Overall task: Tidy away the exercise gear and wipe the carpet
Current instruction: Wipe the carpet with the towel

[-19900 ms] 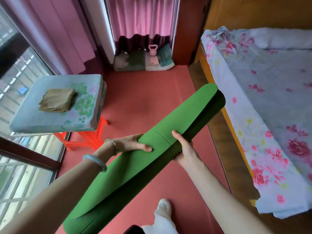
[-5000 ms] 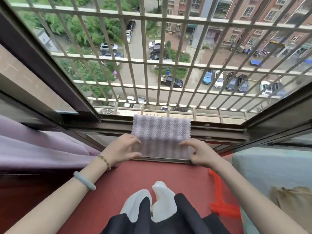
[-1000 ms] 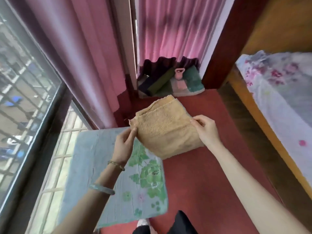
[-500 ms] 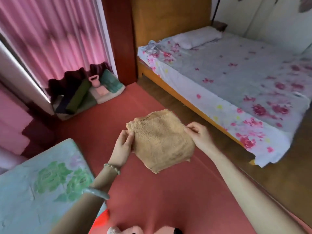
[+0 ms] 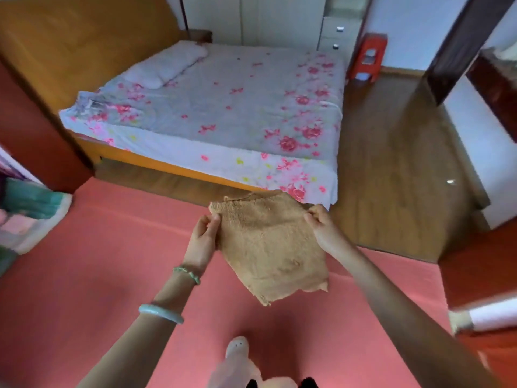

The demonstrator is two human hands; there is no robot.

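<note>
The red carpet point(image 5: 84, 275) is the biggest thing here. It lies under my feet and goes out to both sides. The bed point(image 5: 223, 113) stands past it, and the wood floor point(image 5: 391, 177) runs between them and off to the right. At the far left edge there is a soft pile point(image 5: 28, 211) of green and pink things. I cannot tell what is in it. I see no gear lying out on the part of the carpet that shows. So I think the tidy part is done, but I cannot be sure from here.

The cloth point(image 5: 268, 247) is up in the air in front of me, over the carpet and not touching it. It is tan and fluffy and hangs down like a floppy square. My left hand point(image 5: 202, 236) pinches its top left corner with thumb and fingers. My right hand point(image 5: 321, 228) pinches the top right corner the same way. Both hands hold it spread out.

I think the wiping is not started yet. I am standing and the cloth is high up. What is left is to get down, lay the cloth on the carpet and rub it all over. That is the big job to come.

A pale bangle point(image 5: 161, 313) sits on my left arm.
</note>
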